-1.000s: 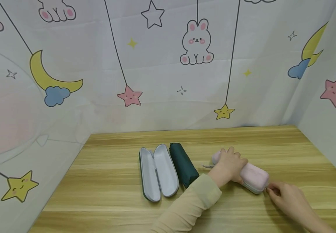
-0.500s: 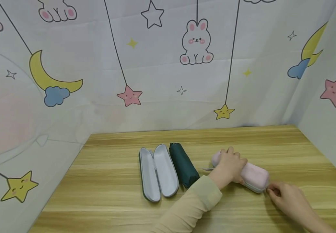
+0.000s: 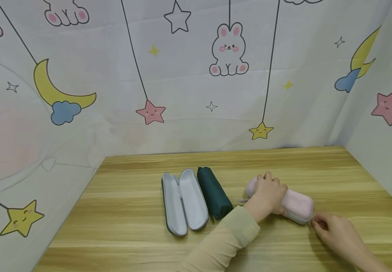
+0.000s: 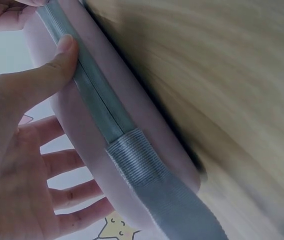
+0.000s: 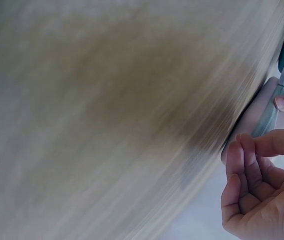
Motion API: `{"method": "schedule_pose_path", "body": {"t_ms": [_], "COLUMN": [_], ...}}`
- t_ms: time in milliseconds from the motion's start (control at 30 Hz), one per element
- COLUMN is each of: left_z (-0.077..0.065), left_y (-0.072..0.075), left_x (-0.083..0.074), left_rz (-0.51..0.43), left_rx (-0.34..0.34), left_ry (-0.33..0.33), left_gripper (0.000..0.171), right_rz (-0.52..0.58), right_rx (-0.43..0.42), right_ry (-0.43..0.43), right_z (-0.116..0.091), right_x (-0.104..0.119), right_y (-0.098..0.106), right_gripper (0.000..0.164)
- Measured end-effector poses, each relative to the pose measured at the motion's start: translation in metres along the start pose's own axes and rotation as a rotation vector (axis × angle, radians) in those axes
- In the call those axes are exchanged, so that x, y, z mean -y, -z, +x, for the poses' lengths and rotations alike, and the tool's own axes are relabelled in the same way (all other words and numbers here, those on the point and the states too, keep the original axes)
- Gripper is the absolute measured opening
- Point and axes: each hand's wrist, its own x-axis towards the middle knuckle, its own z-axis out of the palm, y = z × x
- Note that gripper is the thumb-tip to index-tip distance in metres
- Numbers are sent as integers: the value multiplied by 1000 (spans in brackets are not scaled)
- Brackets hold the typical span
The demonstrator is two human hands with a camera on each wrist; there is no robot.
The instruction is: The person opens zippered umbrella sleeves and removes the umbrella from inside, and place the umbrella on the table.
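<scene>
A pink zippered case with a grey zipper band lies slanted on the right half of the table. My left hand holds it across the middle, with the thumb on the zipper band and the other fingers over the far side. A grey strap sticks out from its far left end. At its near right end, my right hand pinches at the zipper's end between thumb and index finger; the zipper pull is hidden by the fingertips. Along the visible band the zipper is closed.
A dark green case with a pale grey lining lies unzipped and spread at the left middle of the table. Right beside it is a dark green folded umbrella. A printed cloth hangs behind the wooden table.
The grey strap at the left end of the pink case has dropped slightly. Both hands keep nearly the same place and hold.
</scene>
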Motion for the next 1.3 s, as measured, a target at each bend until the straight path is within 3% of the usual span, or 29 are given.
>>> {"method": "schedule_pose_path", "body": {"t_ms": [200, 433, 767, 1300], "left_z": [0, 0, -2, -1], "left_y": [0, -2, 1, 0], "left_x": [-2, -6, -10, -18], "left_rz": [15, 29, 43, 50], "left_rx": [-15, -23, -11, 4], "left_ry": [16, 37, 72, 132], "left_gripper": [70, 71, 74, 71], "right_rz": [7, -6, 3, -4], "right_rx": [41, -5, 53, 42], "right_ry": [-18, 8, -24, -18], "right_z": [1, -1, 1, 1], "right_x": [0, 0, 2, 3], "right_y": [1, -1, 2, 1], "right_gripper": [7, 14, 10, 6]}}
